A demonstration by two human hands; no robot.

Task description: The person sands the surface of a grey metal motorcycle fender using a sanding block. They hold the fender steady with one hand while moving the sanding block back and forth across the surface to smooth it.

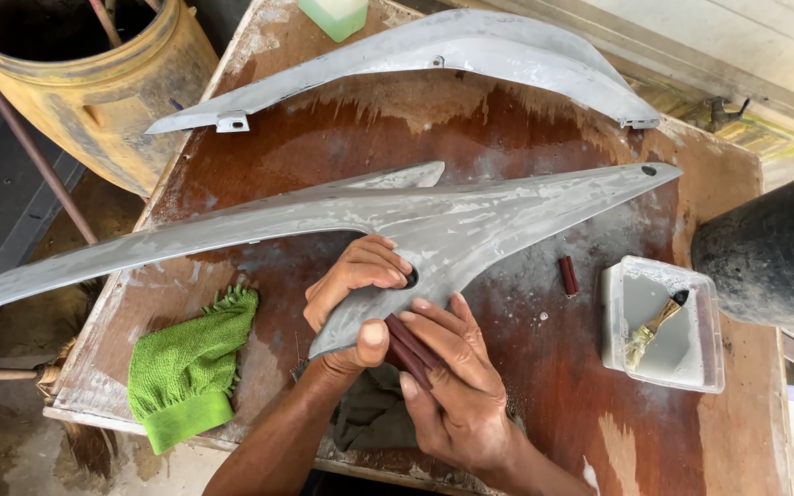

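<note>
Green cloth (190,372) blocks left; white tub (663,323) blocks right; bare board (544,367) between passable.

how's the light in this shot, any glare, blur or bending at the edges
Head view: soft, even daylight with only faint shadows under the hands; left hand and right hand are sharp on the grey panel. Mild sheen on the wet wooden table and the white tray, nothing blown out. The wide lens bows the yellow drum and black barrel near the edges.

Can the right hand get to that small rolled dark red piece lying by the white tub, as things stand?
Probably yes. The rolled piece lies in the open on the table, nothing between it and the right hand. But its fingers already press a folded dark red sheet.
</note>
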